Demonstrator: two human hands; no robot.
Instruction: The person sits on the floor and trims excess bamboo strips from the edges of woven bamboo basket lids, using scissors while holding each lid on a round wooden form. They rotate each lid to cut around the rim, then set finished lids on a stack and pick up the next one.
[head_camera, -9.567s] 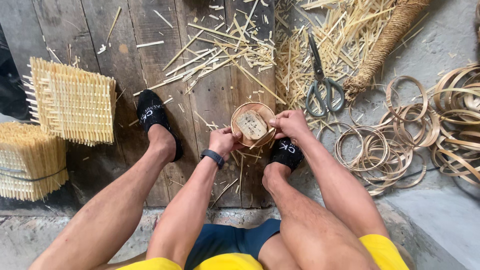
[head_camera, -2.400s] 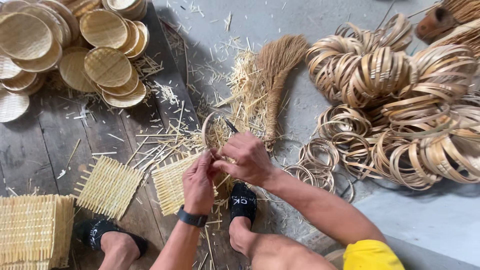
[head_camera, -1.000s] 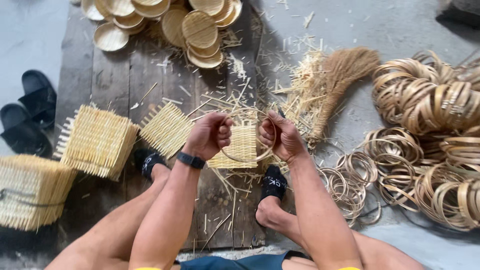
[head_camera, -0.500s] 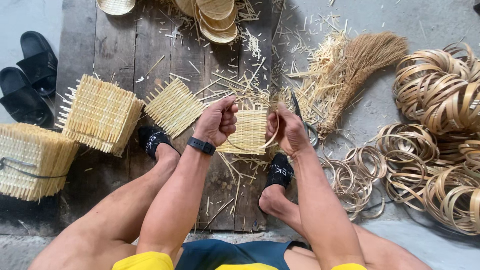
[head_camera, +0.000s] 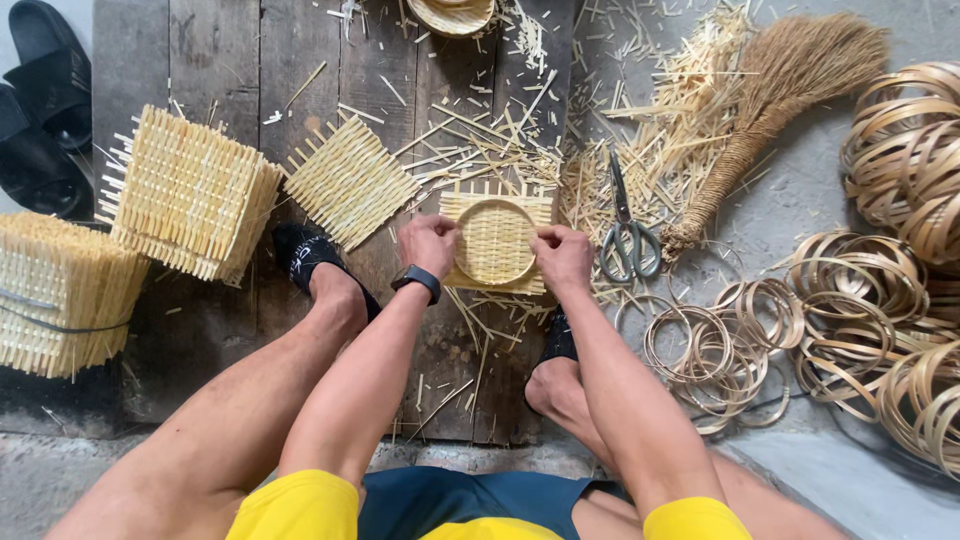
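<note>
Head view: left hand (head_camera: 428, 243) and right hand (head_camera: 563, 257) sit on opposite edges of a square woven bamboo mat (head_camera: 497, 242) with a thin bamboo ring (head_camera: 497, 241) laid on top; the mat lies flat on the wooden plank floor (head_camera: 220, 60), directly between the two hands; left fingers (head_camera: 447, 240) curl onto the ring's left rim, clamped on ring and mat together; right fingers (head_camera: 541, 243) do the same on the right rim; how tight either grip is, cannot tell.

Doing this step well, as a judgement: keep the ring centred on the weave, press both sides evenly so it does not skid, hold the mat flat so the loose strip ends stay clear of the rim.

Just right of the right fingers: scissors (head_camera: 626, 222), blades pointing away, near but apart; beyond them a straw hand broom (head_camera: 775, 110) on scattered bamboo offcuts (head_camera: 650, 120); further right, bamboo hoops (head_camera: 850, 320) loose and in bundles. Left of the left fingers: another single mat (head_camera: 348, 182), then stacks of woven mats (head_camera: 190, 190); black sandals (head_camera: 45, 110) far left.

Hard to make out: thumbs and fingertips partly hidden under the hands; a finished woven tray (head_camera: 452, 14) is cut off at the top edge; hoop bundles are cut off at right; a wrist watch (head_camera: 418, 281) on the left arm, face not legible.
</note>
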